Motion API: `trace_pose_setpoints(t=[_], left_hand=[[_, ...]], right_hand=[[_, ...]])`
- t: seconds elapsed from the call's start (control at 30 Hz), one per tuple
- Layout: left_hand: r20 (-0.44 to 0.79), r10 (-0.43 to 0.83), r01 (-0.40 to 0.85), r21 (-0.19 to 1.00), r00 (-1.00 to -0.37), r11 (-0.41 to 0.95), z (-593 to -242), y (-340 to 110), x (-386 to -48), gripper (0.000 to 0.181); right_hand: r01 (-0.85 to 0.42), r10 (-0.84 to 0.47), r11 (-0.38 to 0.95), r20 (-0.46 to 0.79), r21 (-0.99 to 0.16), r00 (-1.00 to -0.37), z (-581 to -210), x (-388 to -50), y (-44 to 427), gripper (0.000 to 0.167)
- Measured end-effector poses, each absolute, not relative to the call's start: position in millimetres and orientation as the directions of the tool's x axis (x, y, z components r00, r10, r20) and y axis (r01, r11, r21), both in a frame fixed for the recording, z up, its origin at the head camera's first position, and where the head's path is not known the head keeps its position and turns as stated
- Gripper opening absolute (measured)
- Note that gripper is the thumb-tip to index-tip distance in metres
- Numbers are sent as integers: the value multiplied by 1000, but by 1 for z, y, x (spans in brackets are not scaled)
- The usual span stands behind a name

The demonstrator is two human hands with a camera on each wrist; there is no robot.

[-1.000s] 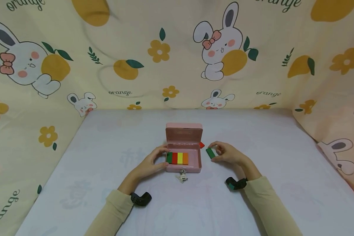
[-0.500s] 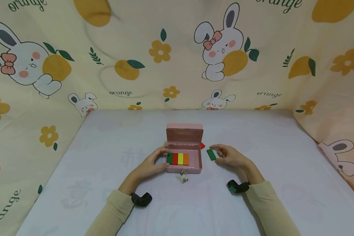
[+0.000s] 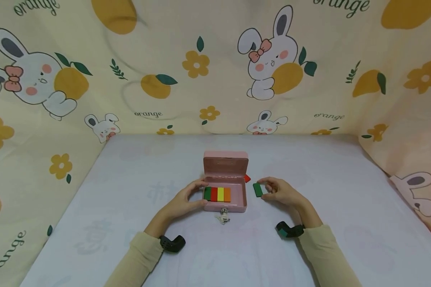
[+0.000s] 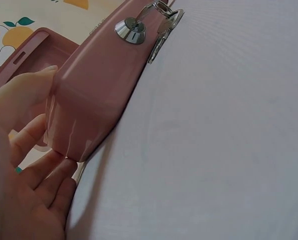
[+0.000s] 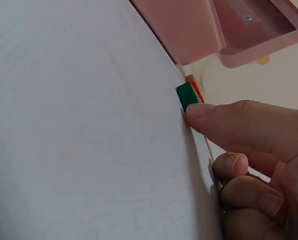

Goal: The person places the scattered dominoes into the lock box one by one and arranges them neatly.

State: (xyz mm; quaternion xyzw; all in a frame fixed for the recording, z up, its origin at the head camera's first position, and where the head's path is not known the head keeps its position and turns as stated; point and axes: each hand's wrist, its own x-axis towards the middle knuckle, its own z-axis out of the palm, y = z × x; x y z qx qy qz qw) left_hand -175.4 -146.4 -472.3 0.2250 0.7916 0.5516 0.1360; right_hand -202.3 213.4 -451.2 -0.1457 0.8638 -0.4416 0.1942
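A pink metal box (image 3: pixel 238 194) stands with its lid (image 3: pixel 226 165) raised; green, red, yellow (image 3: pixel 220 194) and orange (image 3: pixel 227 194) blocks lie side by side in its left part. My left hand (image 3: pixel 182 202) grips the box's left wall, thumb at the front corner; the left wrist view shows the thumb and fingers against the box end (image 4: pixel 84 100). To the right of the box, my right hand (image 3: pixel 284 193) pinches a green block (image 3: pixel 258 190) between thumb and forefinger. In the right wrist view the thumb presses on that green block (image 5: pixel 187 95), its other fingers curled.
A red block (image 3: pixel 247 178) lies behind the box's right rear corner, partly hidden. Keys (image 3: pixel 223 217) hang from the lock at the box's front. A patterned cloth (image 3: pixel 215 79) rises behind the white table surface (image 3: pixel 215 255).
The green block in my right hand has turned more upright in the head view, and that hand has shifted slightly right and nearer. My left hand stays on the box.
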Motion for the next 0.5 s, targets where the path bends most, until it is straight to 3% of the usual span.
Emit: trace_pose_setpoints(t=[0.5], left_hand=[[30, 500, 206, 931, -866, 300, -470, -145, -174, 54]], right_hand=[[-85, -386, 560, -168, -824, -907, -455, -200, 211, 48]])
